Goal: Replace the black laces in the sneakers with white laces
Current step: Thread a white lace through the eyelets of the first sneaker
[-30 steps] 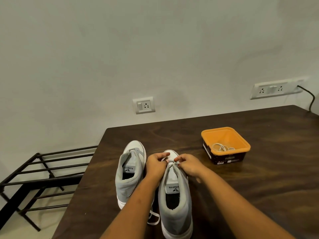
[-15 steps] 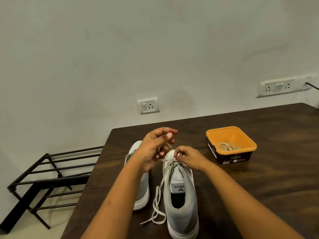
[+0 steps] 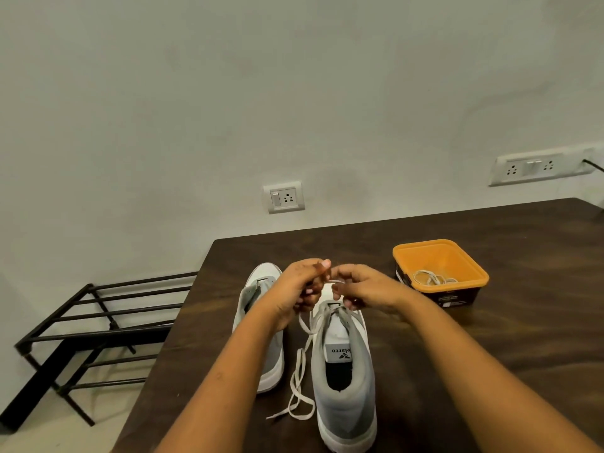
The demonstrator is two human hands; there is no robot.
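Both hands are working a white lace over the front of the nearer sneaker.

The left hand (image 3: 302, 291) and right hand (image 3: 361, 287) are meeting above the toe end of the right-side sneaker (image 3: 343, 377), fingers curled and pinching the white lace (image 3: 299, 380), whose loose end is trailing down onto the dark wooden surface (image 3: 490, 354) between the two shoes. The other sneaker (image 3: 258, 289) is sitting just to the left, partly hidden by the left forearm. An orange tub (image 3: 439, 269) is standing well off to the right, holding another coiled white lace (image 3: 431, 277).
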